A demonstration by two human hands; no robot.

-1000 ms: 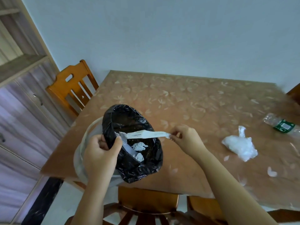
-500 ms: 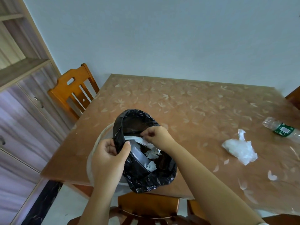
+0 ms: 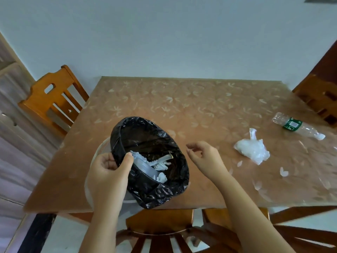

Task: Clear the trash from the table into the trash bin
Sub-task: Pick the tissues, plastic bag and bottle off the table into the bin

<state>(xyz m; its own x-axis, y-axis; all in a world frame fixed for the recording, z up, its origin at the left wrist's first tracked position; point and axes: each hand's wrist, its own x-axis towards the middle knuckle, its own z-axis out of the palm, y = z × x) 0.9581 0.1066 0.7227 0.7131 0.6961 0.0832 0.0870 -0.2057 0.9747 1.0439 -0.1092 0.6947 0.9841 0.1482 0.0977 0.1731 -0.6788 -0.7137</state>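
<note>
My left hand [image 3: 109, 172] grips the near-left rim of the trash bin [image 3: 145, 136], a pale bin lined with a black bag, held tilted over the table's left front corner. Inside the bin lie crumpled white tissues [image 3: 160, 166], a white plastic piece and a paper strip [image 3: 160, 158]. My right hand [image 3: 204, 157] hovers just right of the bin, fingers apart, holding nothing. On the table [image 3: 182, 106] to the right lie a crumpled clear plastic bag [image 3: 252, 149] and an empty plastic bottle [image 3: 295, 126] with a green label.
Small white scraps [image 3: 283, 172] lie near the table's right front. One wooden chair [image 3: 52, 101] stands at the left side, another chair [image 3: 321, 99] at the right, and more chair backs [image 3: 164, 232] sit under the front edge. A cabinet lines the left wall.
My right hand carried the paper strip into the bin, let it go and drew back out to the right, now open. The left hand kept hold of the bin rim.
</note>
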